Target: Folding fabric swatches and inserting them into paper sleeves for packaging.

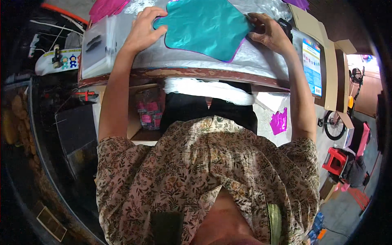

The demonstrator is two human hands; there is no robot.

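A shiny teal foil sheet with a purple edge lies on a table covered in clear plastic. My left hand rests flat on the foil's left edge, fingers spread over it. My right hand pinches the foil's right edge between thumb and fingers. Both forearms reach up from my patterned shirt to the table.
Pink foil pieces lie at the table's far left. A clear plastic box sits at the left end. Cardboard boxes stand at the right. White plastic hangs below the table edge. A magenta foil scrap lies lower right.
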